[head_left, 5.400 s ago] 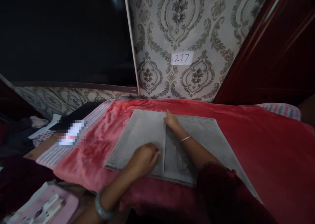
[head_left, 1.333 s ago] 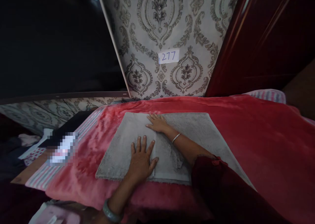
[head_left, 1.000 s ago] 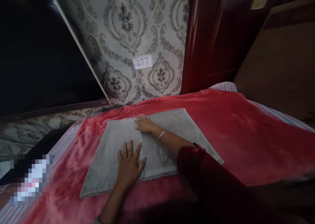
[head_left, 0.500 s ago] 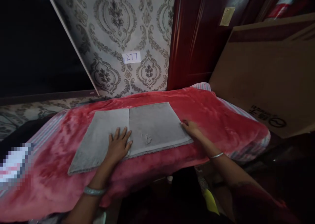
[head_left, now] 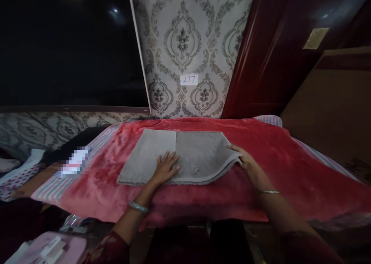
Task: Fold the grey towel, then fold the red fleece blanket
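A grey plush cloth [head_left: 203,152] lies folded on a red blanket [head_left: 269,152], its right part in layers over the left part. My left hand [head_left: 165,168] rests on it with fingers spread, across the edge near the middle. At the right end, my right hand [head_left: 245,161] pinches the side of the cloth. The near right corner is lifted and bends upward, and the layers show along its front edge. A small tuft of grey threads or loops sits on the upper layer, right of my left hand.
Behind the blanket stands a patterned wall with a "277" label [head_left: 189,79]. A large dark screen [head_left: 69,55] fills the back left, and a cardboard box [head_left: 333,113] the right. A pink plastic item [head_left: 69,246] sits low at the left.
My right hand has closed on the cloth's right side and raised its near corner off the blanket. My left hand stays on the cloth. The view has turned left.
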`<state>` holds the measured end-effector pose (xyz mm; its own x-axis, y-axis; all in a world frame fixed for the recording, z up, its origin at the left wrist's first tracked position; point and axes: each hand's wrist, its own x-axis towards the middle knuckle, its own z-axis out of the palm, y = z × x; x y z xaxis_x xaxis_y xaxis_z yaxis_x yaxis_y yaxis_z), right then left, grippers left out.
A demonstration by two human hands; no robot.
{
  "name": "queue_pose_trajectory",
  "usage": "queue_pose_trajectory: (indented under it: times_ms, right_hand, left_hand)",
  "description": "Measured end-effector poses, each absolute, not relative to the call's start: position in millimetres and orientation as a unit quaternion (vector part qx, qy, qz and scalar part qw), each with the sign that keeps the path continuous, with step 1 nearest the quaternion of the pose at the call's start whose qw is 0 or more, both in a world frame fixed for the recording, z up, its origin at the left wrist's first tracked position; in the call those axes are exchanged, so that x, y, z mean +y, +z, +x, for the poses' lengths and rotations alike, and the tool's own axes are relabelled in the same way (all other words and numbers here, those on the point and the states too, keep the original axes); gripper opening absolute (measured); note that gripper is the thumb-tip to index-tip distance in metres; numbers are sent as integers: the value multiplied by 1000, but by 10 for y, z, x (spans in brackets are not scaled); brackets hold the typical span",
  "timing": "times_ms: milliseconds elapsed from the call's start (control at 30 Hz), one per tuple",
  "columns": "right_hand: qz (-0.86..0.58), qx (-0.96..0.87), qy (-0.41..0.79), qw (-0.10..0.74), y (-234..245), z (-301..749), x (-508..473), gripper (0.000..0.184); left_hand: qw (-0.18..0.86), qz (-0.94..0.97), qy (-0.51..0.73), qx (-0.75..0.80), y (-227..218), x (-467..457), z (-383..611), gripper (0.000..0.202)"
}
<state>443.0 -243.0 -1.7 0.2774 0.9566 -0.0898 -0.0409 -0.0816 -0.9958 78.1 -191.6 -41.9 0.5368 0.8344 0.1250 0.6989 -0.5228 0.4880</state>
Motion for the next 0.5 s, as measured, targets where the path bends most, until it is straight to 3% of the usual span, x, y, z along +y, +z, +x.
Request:
queue_pose_trajectory:
  times_ms: [100, 267, 333, 500]
  right_hand:
    - [-522, -417, 489, 561, 446, 3945, -2024, 35]
    - [-499, -531, 513, 453, 899, 2719, -1417, 66]
    - [-513, -562, 517, 391, 841, 2200, -1340, 72]
    - [-504, -586, 579, 258, 346, 1396, -1510, 64]
  left_hand:
    - [374, 743, 335, 443, -352, -1792, 631, 58]
    - [624, 422, 506, 421, -119, -1634, 203, 53]
    - [672, 334, 508, 422, -45, -1612, 13, 45]
    - [717, 256, 486, 428, -44, -1628, -271, 27]
